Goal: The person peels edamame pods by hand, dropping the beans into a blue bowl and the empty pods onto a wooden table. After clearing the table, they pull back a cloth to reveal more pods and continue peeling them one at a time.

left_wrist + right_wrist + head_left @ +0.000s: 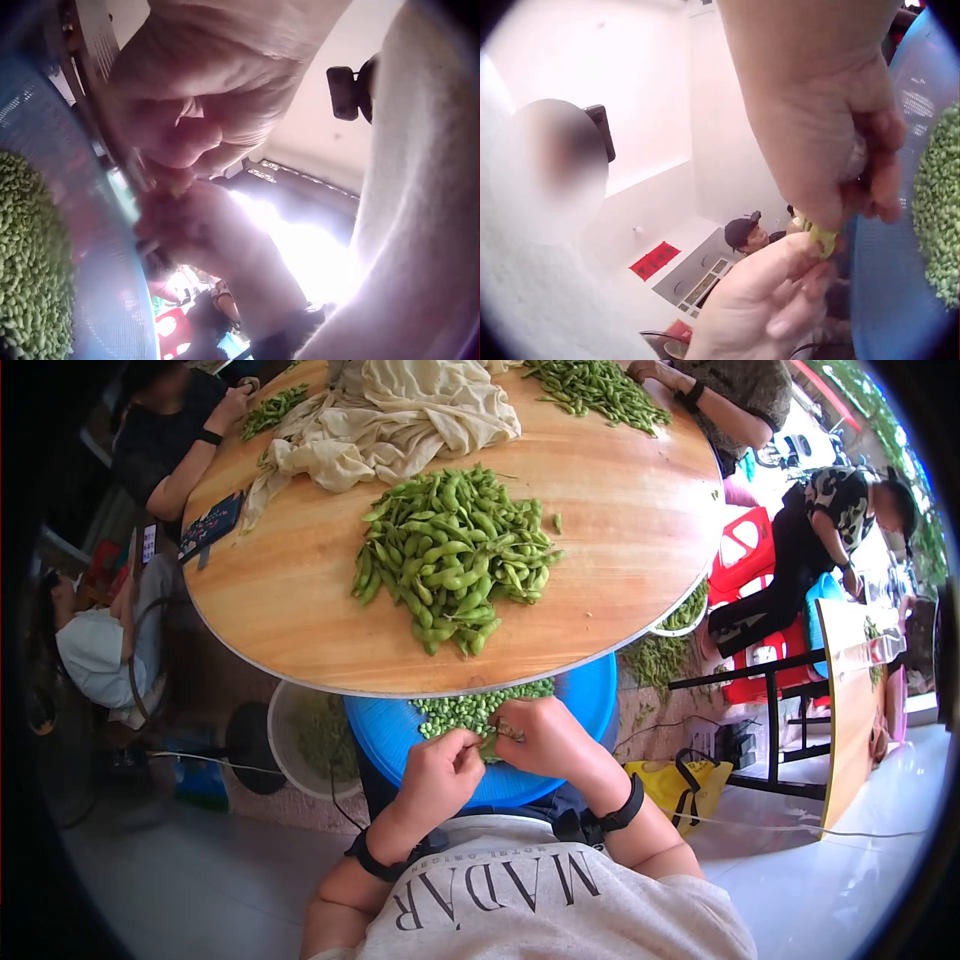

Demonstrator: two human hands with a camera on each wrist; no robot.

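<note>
Above the blue basket [375, 745], my two hands meet at a soybean pod [823, 238]. The left hand [440, 772] pinches the pod between thumb and fingers, seen from below in the right wrist view. From the other side the right hand [548, 740] grips it, its fingers curled inward; a pale patch shows among them. Shelled green beans [465, 710] lie in the basket under the hands. On the wooden table [620, 560] just ahead sits a large heap of whole pods [450, 550].
A cream cloth [390, 425] lies crumpled beyond the heap, near a dark pouch [212, 525]. A pale bucket [300, 740] stands on the floor at the left. A yellow bag [680, 790] and red stools [745, 550] are at the right. Other people sit around the table.
</note>
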